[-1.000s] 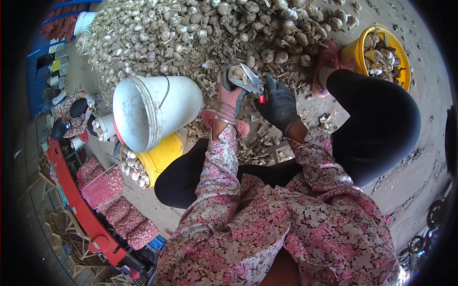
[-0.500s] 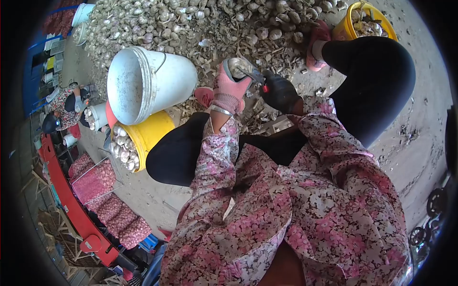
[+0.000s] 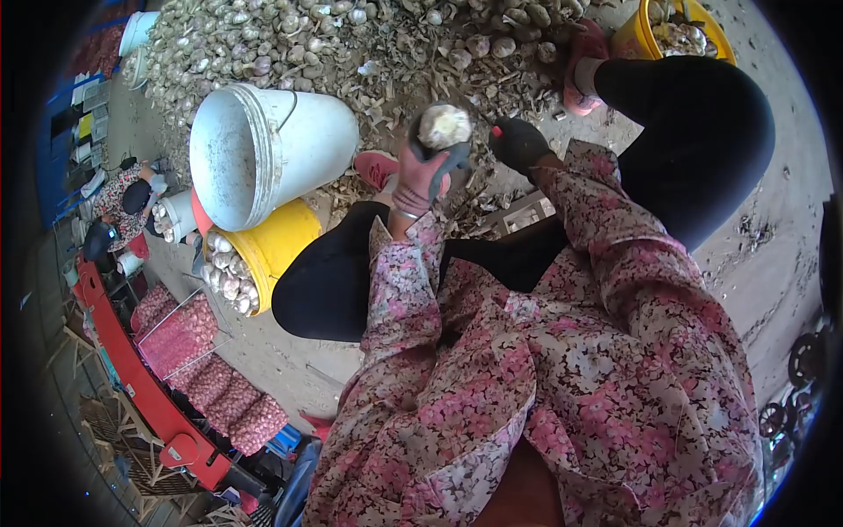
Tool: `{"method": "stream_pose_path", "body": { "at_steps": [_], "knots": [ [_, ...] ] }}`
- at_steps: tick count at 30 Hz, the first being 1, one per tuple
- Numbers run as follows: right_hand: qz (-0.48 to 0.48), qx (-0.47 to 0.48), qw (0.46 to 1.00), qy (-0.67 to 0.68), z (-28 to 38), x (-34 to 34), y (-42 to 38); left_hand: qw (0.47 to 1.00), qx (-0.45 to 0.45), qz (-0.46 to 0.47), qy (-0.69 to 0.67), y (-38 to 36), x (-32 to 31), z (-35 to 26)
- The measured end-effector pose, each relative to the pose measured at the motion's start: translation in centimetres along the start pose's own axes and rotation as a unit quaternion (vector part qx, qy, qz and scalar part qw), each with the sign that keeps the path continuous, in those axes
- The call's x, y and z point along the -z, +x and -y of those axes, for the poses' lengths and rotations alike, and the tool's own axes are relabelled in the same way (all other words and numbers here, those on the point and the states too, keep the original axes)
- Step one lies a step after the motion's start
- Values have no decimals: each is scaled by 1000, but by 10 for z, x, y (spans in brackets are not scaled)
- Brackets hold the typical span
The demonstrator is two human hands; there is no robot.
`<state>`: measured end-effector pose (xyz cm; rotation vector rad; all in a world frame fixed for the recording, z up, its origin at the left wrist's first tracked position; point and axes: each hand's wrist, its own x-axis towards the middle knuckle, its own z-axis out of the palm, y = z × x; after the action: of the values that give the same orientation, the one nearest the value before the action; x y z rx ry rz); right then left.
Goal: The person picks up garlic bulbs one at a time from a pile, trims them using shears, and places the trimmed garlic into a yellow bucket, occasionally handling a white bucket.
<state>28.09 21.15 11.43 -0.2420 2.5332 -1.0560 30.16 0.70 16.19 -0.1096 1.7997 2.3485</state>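
Observation:
My left hand (image 3: 420, 173), in a pink and grey glove, grips a garlic bulb (image 3: 444, 126) with its pale, cut-looking face turned up. To its right, my right hand (image 3: 524, 147), in a dark glove, is closed around pruning shears (image 3: 497, 133). Only a bit of their red handle and a dark, blurred blade show; the fingers cover the rest. Shears and bulb are a short gap apart. Beneath both hands lie dry garlic skins and stalk scraps (image 3: 479, 189) on the ground.
A big heap of garlic (image 3: 263, 48) spreads at the top. On the left, a tipped white bucket (image 3: 320, 140) rests by a yellow bucket (image 3: 281, 246) of bulbs. Another yellow bucket (image 3: 634, 39) stands upper right. A co-worker (image 3: 123, 202) bends at far left, near filled mesh sacks (image 3: 211, 378).
My right hand has drawn the shears away from the bulb, to the right. My left hand has turned the bulb upward. The co-worker at far left has shifted posture.

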Motion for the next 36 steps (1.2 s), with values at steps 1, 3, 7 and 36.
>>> {"method": "stream_pose_path", "body": {
  "at_steps": [1,3,7,36],
  "knots": [
    [8,-62,997,50,4,1,2,998,33,-17,-60,2,21,5],
    [27,-211,909,357,-8,-26,2,996,5,-57,-68,-2,21,-40],
    [-23,-357,665,655,12,-29,-8,831,-231,-40,-505,23,60,-120],
    [-72,-85,994,12,37,52,33,982,98,-76,146,118,16,42]
  ]
}}
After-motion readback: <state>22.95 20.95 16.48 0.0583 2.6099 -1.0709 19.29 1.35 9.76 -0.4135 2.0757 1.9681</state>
